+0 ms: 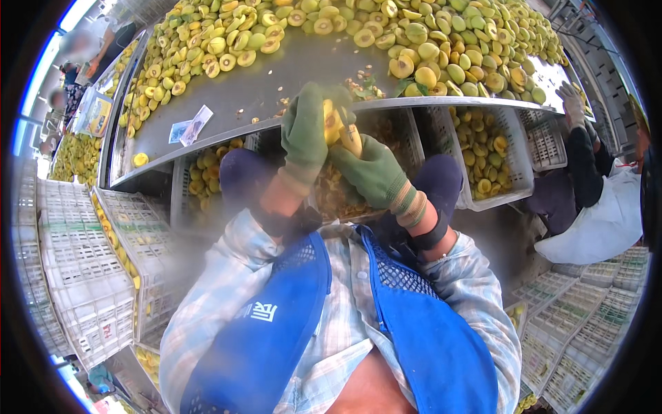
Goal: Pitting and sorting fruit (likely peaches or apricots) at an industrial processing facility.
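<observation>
My left hand, in a green-coated glove, grips a yellow stone fruit above the metal table's front edge. My right hand, in a similar glove with a striped cuff, is closed against it around a tan oblong piece with a dark slit; whether this is fruit or a tool handle I cannot tell. The fingers hide part of both. Below my hands, between my knees, a crate holds brown scraps. Beyond them, halved yellow-green fruits lie heaped on the metal table.
Two banknote-like papers and pits with leaves lie on the table. Fruit crates stand beneath it. A co-worker's gloved hand rests at the right edge. White crates are stacked at left, others at right.
</observation>
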Demonstrator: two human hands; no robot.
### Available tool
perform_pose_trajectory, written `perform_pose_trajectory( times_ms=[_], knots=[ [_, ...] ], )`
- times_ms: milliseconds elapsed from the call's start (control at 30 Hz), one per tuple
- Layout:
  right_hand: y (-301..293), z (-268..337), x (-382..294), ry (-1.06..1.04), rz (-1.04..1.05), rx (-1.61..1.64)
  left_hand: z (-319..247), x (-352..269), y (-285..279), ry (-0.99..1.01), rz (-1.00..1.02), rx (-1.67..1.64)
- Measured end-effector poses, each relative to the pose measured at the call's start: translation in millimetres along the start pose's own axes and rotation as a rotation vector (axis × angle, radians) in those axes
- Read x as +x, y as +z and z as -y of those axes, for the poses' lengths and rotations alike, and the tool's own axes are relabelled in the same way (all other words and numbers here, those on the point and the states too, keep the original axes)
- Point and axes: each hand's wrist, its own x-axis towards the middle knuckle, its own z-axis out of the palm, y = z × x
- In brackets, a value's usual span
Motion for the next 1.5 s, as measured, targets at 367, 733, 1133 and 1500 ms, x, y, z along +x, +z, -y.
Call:
perform_pose_trajectory(
  times_ms=[367, 733, 1133, 1500],
  knots=[
    [-11, -19, 11, -0.175, -0.008, -0.542, 6, 3, -7, 0.15, 0.097, 0.501],
    [-18, 6, 4, 0.223, 0.311, -0.15, 0, 9, -33, 0.278, 0.383, 0.692],
    [-12, 6, 0, 0.215, 0.385, 0.065, 6, 1, -33, -0.076, 0.177, 0.335],
    [-13, 0, 5, 0.233, 0.335, -0.145, -1, 5, -29, -0.55, 0.095, 0.05]
  ],
)
